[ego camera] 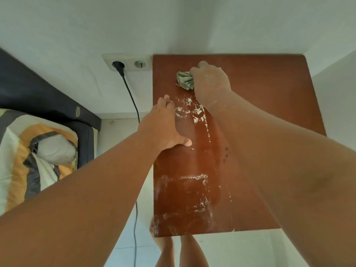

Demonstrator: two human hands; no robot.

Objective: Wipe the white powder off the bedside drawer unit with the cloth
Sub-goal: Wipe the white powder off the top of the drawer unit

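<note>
A white double wall socket (127,62) sits on the pale wall (67,35) in the upper middle of the frame. A black plug (118,66) fills its left outlet; the right outlet is free. From the plug a dark cable (133,101) runs down the frame to the light tiled floor (119,130). At the left edge a dark bed frame (38,97) slants across, with a small round metal fitting (77,111) on it. Below it lies bedding (28,151) in orange, grey and white, perhaps a pillow.
</note>
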